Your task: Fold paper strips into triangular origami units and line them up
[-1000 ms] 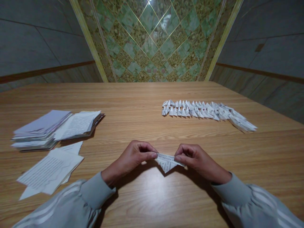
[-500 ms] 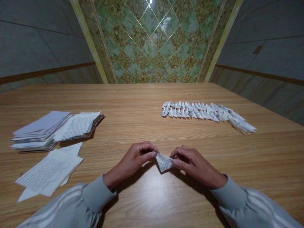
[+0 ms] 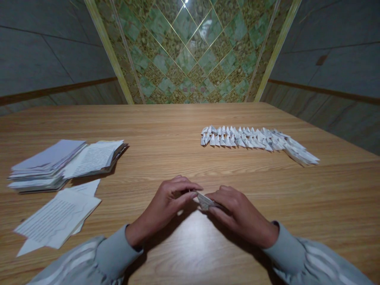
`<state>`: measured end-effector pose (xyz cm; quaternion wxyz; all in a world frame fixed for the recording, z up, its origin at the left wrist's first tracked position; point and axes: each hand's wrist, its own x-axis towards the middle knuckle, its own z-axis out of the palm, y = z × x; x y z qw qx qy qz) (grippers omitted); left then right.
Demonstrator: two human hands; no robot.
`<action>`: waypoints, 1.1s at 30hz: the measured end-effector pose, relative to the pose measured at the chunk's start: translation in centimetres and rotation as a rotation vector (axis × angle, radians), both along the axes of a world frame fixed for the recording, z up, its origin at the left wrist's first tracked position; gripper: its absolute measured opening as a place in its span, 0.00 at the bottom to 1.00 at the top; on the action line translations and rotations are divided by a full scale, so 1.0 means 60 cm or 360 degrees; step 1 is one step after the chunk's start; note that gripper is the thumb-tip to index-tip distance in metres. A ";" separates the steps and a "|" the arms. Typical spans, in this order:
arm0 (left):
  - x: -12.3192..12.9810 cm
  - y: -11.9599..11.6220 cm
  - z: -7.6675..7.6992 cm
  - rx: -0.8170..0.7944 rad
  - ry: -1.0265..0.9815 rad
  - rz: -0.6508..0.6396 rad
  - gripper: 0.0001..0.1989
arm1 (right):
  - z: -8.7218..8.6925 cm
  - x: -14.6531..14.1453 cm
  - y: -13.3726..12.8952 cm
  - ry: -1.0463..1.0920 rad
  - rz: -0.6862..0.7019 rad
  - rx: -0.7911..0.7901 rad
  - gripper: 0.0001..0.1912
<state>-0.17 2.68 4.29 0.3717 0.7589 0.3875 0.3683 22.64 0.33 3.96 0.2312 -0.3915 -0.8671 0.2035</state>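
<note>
Between my two hands, just above the wooden table (image 3: 166, 158), is a small folded piece of printed paper (image 3: 204, 202). My left hand (image 3: 169, 204) pinches its left corner between thumb and fingers. On the other side, my right hand (image 3: 234, 209) grips the right part, thumb in front and fingers behind, covering much of it. The paper is tilted, so its printed face shows only as a narrow strip.
Two rows of folded paper pieces (image 3: 237, 138) stand at the back right, running into a flatter bunch (image 3: 303, 152). At the left lie a paper stack (image 3: 47, 160), a second pile of printed sheets (image 3: 96, 156) and loose printed sheets (image 3: 59, 217).
My right hand has slid left along the folded paper and wrapped further over it. The paper has turned from a flat triangle facing me to a tilted strip.
</note>
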 end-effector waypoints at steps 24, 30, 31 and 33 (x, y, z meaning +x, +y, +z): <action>0.049 -0.041 -0.035 -0.0874 -0.0818 0.0132 0.13 | -0.013 -0.037 -0.022 0.0570 -0.0295 -0.0466 0.13; 0.049 -0.039 -0.036 -0.0821 -0.0784 0.0132 0.12 | -0.014 -0.039 -0.020 0.0662 -0.0333 -0.0554 0.14; 0.049 -0.040 -0.036 -0.0811 -0.0799 0.0120 0.12 | -0.014 -0.040 -0.020 0.0688 -0.0322 -0.0591 0.15; 0.050 -0.041 -0.035 -0.0826 -0.0842 0.0086 0.12 | -0.015 -0.040 -0.020 0.0737 -0.0304 -0.0661 0.16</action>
